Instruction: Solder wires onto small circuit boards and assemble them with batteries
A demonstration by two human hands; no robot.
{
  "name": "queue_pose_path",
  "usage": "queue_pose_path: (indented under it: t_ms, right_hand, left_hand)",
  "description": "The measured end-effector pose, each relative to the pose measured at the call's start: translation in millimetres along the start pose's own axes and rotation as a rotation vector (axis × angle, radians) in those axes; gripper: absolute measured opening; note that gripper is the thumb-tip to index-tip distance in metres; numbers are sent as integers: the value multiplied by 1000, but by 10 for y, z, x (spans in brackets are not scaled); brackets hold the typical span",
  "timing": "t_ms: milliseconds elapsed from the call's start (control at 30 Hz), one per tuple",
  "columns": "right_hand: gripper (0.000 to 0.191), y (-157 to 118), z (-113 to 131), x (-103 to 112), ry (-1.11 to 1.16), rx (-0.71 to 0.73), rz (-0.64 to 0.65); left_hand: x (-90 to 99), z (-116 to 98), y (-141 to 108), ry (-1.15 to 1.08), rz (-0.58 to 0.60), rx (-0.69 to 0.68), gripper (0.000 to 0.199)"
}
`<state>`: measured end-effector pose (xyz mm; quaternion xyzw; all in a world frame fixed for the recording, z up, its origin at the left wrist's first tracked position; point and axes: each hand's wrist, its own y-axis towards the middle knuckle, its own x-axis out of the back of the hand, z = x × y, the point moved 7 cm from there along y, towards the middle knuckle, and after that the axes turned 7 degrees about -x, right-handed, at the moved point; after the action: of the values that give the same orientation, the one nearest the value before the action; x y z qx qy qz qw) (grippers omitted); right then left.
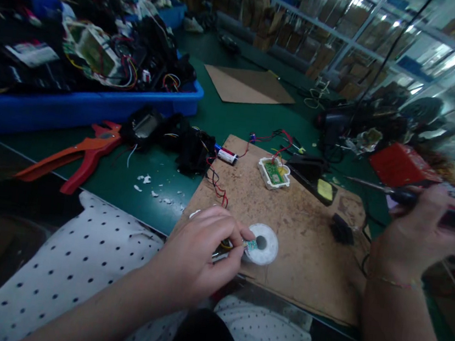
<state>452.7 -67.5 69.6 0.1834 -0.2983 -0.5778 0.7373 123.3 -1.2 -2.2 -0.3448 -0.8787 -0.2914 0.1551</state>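
Between the thumb and forefinger of my left hand (210, 246) is a small green circuit board (251, 245), held at the edge of a white spool (266, 245). Part of a casing with wires shows beneath that hand, mostly hidden by the fingers. Raised at the right, my right hand (414, 232) is closed around a soldering iron (404, 196), its thin tip pointing left. A white-cased circuit board (274, 172) with red wires lies on the brown board (302, 240). Near it stands a black holder with a yellow sponge (325, 190).
Orange-handled pliers (88, 153) lie at the left, beside black devices (192, 149) with wires. A blue tray (136, 101) heaped with electronics fills the back left. A cardboard sheet (248, 86) rests behind, and a red box (402, 164) stands at the right.
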Motion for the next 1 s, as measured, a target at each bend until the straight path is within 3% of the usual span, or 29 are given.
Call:
queue_pose_path:
  t_ms: [100,167,333,433,533,667,800,1000]
  right_hand:
    - [35,219,-143,-194,-60,-8,22]
    - [38,277,-243,-403,-119,-22,113]
    - [51,160,-499,-926,-222,-104,360]
    - [60,96,-601,-1055,-245,-167,516]
    - [62,84,-637,-921,-289,-214,752]
    - [57,39,-627,-380,-424,-251,1009]
    - [47,-108,-613,108,-625,-199,1029]
    - [39,-330,-720,267,-785,-133,938]
  left_hand:
    - [0,-11,-2,12,6,-8,10]
    - [8,-27,2,30,-2,-15,11]
    - [20,-76,18,58,-13,-45,12]
    - [15,-77,14,72,-6,-40,12]
    - [6,-68,3,78,2,-34,11]
    - [1,-63,-11,79,14,-40,10]
    - [-4,-78,-38,94,15,-81,7]
    - [57,-101,-126,267,-58,-167,14]
